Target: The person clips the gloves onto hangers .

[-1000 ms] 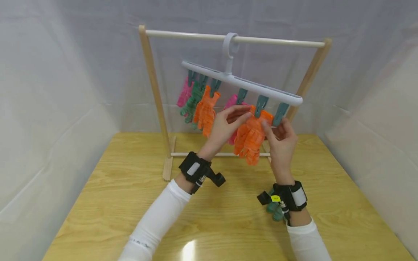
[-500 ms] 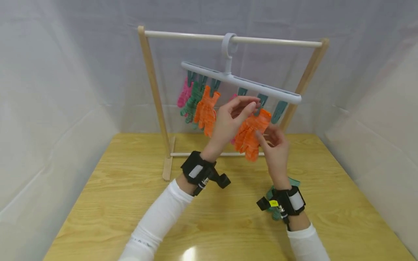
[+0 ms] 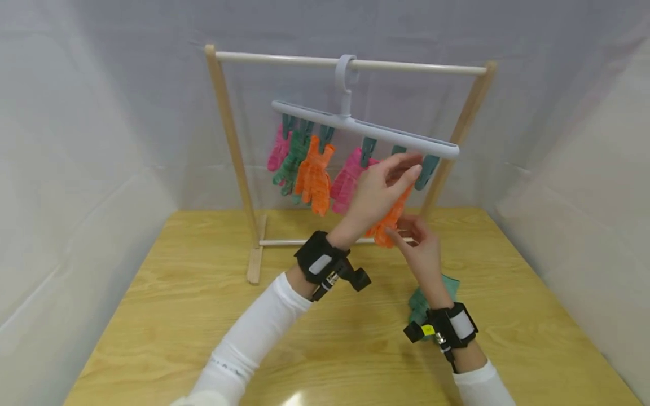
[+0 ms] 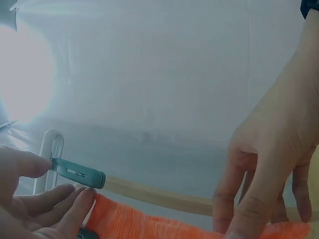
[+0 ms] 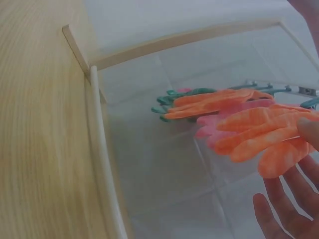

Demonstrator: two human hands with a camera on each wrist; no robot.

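Observation:
A white clip hanger (image 3: 355, 125) hangs by its hook from the wooden rack's top rail (image 3: 406, 66). My left hand (image 3: 408, 163) is raised to it and pinches a teal clip (image 4: 77, 173) between thumb and fingers. The cuff of an orange glove (image 3: 388, 223) lies right at that clip. Below, my right hand (image 3: 398, 231) holds the glove's lower end, with the thumb (image 5: 309, 132) on the glove's fingers. From the head view my left hand hides the clip's mouth.
Two pink gloves (image 3: 347, 180), a green one (image 3: 290, 163) and an orange one (image 3: 312, 175) hang clipped further left. An empty teal clip (image 3: 425, 164) hangs at the hanger's right end. A green glove (image 3: 431, 293) lies on the wooden table (image 3: 203, 316). White sheets close in three sides.
My left hand has risen from the glove's cuff to the clip. My right hand has slid down from the clip area to the glove's lower end.

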